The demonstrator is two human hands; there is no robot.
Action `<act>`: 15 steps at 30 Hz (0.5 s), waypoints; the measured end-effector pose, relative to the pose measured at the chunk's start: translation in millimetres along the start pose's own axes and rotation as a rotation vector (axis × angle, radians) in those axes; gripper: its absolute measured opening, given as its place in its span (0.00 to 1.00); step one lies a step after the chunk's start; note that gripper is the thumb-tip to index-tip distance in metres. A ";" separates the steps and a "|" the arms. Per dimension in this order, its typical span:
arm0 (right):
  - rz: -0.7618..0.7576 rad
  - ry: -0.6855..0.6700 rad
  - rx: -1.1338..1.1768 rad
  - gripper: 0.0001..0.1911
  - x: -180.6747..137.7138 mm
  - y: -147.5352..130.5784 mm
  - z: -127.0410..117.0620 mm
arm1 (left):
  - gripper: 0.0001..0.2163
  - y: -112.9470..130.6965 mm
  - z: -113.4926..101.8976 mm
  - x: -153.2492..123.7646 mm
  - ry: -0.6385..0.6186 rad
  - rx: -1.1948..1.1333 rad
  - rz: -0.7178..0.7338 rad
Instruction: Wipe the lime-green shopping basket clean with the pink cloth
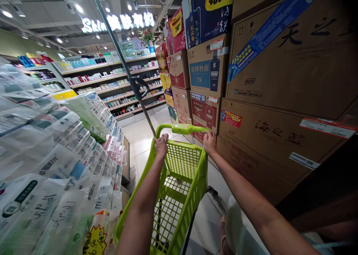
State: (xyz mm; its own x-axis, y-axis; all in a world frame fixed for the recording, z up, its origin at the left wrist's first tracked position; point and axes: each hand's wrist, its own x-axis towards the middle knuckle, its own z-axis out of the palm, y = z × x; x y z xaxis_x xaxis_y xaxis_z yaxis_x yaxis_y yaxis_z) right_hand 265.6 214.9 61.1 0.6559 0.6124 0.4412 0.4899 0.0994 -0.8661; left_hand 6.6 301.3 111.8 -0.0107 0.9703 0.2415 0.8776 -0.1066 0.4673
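A lime-green plastic shopping cart (181,180) stands in front of me in a narrow store aisle, its basket holding nothing I can see. My left hand (161,144) is closed round the left end of the cart's handle bar (183,128). My right hand (209,142) grips the right end of the same bar. A grey metal pole (120,55) rises slanting from the cart's front toward the ceiling.
Stacked packs of tissue paper (56,161) crowd the left side. Tall stacks of brown cardboard cartons (279,98) wall the right side, close to the cart. Pale tiled floor (140,132) runs ahead to shelves of goods (112,79) under a lit sign.
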 end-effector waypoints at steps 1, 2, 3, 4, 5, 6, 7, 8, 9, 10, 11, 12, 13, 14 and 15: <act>-0.002 -0.001 0.001 0.18 0.1 0.9 0.7 | 0.28 3.7 5.3 -5.5 -0.007 -0.029 0.009; -0.001 -0.006 0.007 0.18 0.1 2.0 1.0 | 0.28 8.2 11.7 -13.0 -0.021 -0.059 0.041; 0.005 -0.014 0.018 0.18 0.1 3.3 1.0 | 0.29 12.9 18.4 -21.5 -0.045 -0.092 0.093; 0.015 -0.024 0.033 0.18 0.0 4.7 0.6 | 0.30 17.5 24.7 -30.4 -0.080 -0.127 0.159; 0.027 -0.034 0.051 0.18 0.0 6.0 0.0 | 0.30 21.9 30.2 -39.1 -0.119 -0.167 0.232; 0.040 -0.045 0.070 0.18 0.1 7.1 -1.0 | 0.32 26.0 34.7 -47.0 -0.159 -0.206 0.305; 0.054 -0.052 0.089 0.18 0.5 7.9 -2.3 | 0.33 29.7 38.2 -53.9 -0.194 -0.243 0.369; 0.065 -0.059 0.107 0.18 1.5 8.5 -4.1 | 0.33 33.2 40.9 -59.7 -0.221 -0.280 0.422; 0.072 -0.068 0.124 0.18 3.2 8.7 -6.4 | 0.33 36.4 43.1 -64.4 -0.242 -0.320 0.464; 0.078 -0.086 0.142 0.18 5.7 8.8 -9.3 | 0.33 39.4 45.1 -68.2 -0.257 -0.364 0.498; 0.090 -0.117 0.164 0.17 8.9 8.7 -12.6 | 0.32 42.2 47.2 -71.4 -0.271 -0.410 0.524; 0.113 -0.164 0.195 0.16 12.8 8.6 -16.2 | 0.31 45.0 49.4 -74.1 -0.289 -0.455 0.549; 0.145 -0.223 0.233 0.16 17.0 8.5 -19.9 | 0.30 47.9 51.9 -76.7 -0.311 -0.499 0.574; 0.179 -0.284 0.273 0.17 21.0 8.4 -23.3 | 0.30 51.2 54.5 -79.2 -0.335 -0.542 0.595; 0.203 -0.337 0.308 0.19 24.5 8.4 -26.0 | 0.29 55.0 56.9 -81.8 -0.353 -0.584 0.612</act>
State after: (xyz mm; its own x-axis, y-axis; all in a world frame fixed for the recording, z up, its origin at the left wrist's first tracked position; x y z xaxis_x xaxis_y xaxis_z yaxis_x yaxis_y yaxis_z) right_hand 300.8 210.3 70.8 0.4733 0.8577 0.2006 0.1458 0.1483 -0.9781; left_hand 83.0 228.3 69.3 0.6078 0.7082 0.3591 0.2993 -0.6232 0.7225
